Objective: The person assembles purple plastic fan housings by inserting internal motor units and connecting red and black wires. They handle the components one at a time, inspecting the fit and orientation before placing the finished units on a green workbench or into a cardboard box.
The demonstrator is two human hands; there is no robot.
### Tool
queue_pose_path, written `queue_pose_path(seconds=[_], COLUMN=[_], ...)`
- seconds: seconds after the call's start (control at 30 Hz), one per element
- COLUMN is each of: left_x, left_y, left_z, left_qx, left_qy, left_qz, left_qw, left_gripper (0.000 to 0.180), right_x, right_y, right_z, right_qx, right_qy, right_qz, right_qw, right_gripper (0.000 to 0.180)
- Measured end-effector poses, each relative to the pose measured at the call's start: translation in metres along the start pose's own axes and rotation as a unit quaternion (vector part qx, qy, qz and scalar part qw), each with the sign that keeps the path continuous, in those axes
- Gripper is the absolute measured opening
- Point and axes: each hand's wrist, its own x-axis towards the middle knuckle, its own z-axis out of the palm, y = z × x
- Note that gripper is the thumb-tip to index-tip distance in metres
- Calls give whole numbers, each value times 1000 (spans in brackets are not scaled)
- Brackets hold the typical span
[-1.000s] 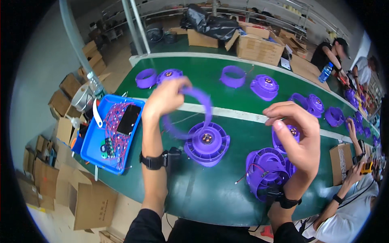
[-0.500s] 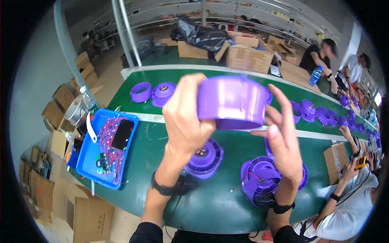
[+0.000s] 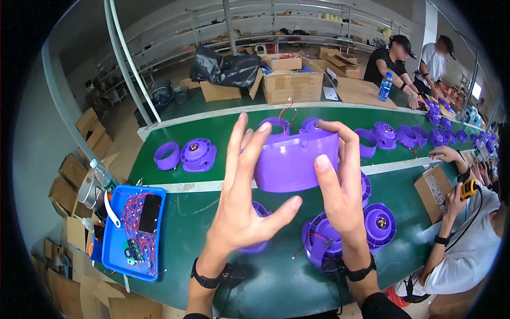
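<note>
A purple plastic ring-shaped housing [image 3: 293, 166] is held up above the green bench, slightly tilted. My right hand [image 3: 341, 194] grips its right side, thumb on the front and fingers over the rim. My left hand [image 3: 239, 204] is open at the left side, fingers spread and thumb apart; whether a fingertip touches the wall I cannot tell. A thin red wire [image 3: 285, 121] stands up above the rim. Below lie a round purple housing with wires [image 3: 320, 240], another with a round centre [image 3: 381, 223], and a purple part [image 3: 258, 248] half hidden by my left hand.
At the left, a blue tray [image 3: 112, 244] holds red wires, a black flat item [image 3: 150, 213] and small boards. Purple parts line the far green strip [image 3: 228, 159]. A co-worker's hand [image 3: 455, 201] holds a yellow tool [image 3: 468, 189] beside an open carton [image 3: 433, 194] at right.
The ring housing has turned and come lower. My left hand has let go and spread its fingers, while my right hand has closed on it. The view has shifted to the right.
</note>
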Motion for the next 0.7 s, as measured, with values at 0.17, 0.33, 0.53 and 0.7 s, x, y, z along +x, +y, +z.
queue_pose_path(seconds=[0.17, 0.33, 0.53, 0.7], left_x=[-4, 1, -4, 0], left_y=[-12, -11, -16, -3], left_z=[-1, 2, 2, -5], left_qx=[-141, -175, -130, -125], left_qy=[96, 122, 196, 243], left_qz=[2, 26, 87, -10], left_qw=[985, 977, 968, 962], left_gripper=[107, 120, 88, 41], right_x=[-4, -5, -9, -10], right_y=[3, -2, -1, -5], right_z=[5, 0, 9, 5], right_qx=[-16, -39, 30, 62], right_qy=[-29, -50, -42, -50], right_qz=[-111, -180, -120, -25], right_qw=[993, 982, 991, 996], right_gripper=[51, 51, 55, 56])
